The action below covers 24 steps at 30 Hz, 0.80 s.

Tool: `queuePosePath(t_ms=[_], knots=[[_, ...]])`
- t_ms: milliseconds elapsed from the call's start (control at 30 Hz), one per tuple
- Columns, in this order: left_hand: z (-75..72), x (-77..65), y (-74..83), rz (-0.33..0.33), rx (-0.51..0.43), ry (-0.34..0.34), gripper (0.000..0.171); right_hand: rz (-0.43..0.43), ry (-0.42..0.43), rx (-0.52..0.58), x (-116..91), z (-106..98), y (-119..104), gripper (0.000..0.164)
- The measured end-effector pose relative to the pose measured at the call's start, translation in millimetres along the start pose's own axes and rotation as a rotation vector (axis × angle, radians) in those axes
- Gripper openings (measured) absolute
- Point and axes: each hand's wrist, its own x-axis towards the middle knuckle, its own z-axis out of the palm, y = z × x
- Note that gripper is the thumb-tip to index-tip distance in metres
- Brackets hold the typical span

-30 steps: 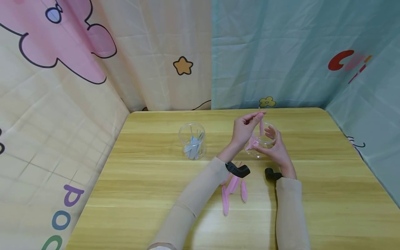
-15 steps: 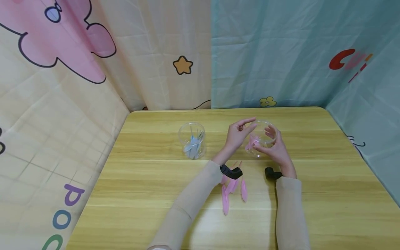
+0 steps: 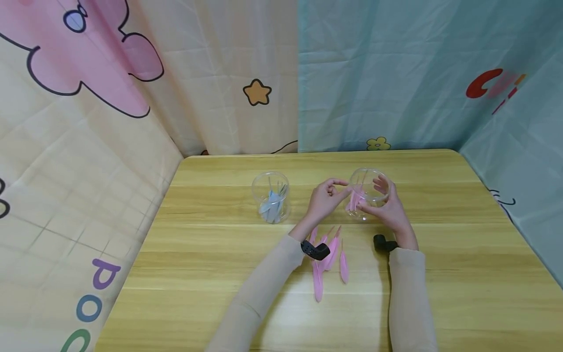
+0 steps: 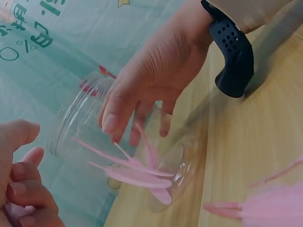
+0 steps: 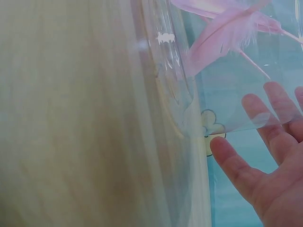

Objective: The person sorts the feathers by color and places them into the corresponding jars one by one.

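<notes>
My right hand [image 3: 390,214] holds a clear cup [image 3: 368,169] from its right side, thumb in front and fingers behind. Inside the cup several pink feathers [image 4: 137,177] lean with their quills upward. Just left of the rim is my left hand [image 3: 324,199], fingers loosely bent, nothing between them. Whether its fingertips touch the cup I cannot tell. Several more pink feathers [image 3: 332,256] lie on the table below the left hand, partly hidden by the wrist camera.
A second clear cup [image 3: 270,172] with several blue feathers [image 3: 272,208] stands left of the left hand. The wooden table [image 3: 211,244] ends at printed curtains [image 3: 387,73] behind and at both sides.
My left hand has let go of a pink feather, which is now in the cup. That hand has moved down and left, away from the cup's mouth. The right hand stays put.
</notes>
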Motion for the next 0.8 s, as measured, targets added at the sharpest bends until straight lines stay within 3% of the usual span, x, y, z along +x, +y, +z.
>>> queuePosePath(t_ms=[200, 300, 467, 567, 800], knots=[[-6.3, -8.3, -8.0, -0.006, 0.084, -0.011, 0.023, -0.021, -0.010, 0.018, -4, 1, -13, 0.099], [-7.7, -13.0, -12.9, -0.042, 0.161, -0.068, 0.022, -0.033, -0.013, 0.017, -8, 1, -26, 0.096], [-7.8, -24.7, -15.2, -0.174, 0.428, -0.208, 0.023, -0.027, -0.009, 0.009, -10, 1, -33, 0.096], [-6.1, -31.4, -14.0, -0.229, 0.587, -0.247, 0.026, -0.023, -0.012, 0.013, -10, 1, -32, 0.097], [1.7, -37.5, -14.5, -0.240, 0.804, -0.276, 0.035, -0.010, -0.006, 0.013, -11, 2, -30, 0.096]])
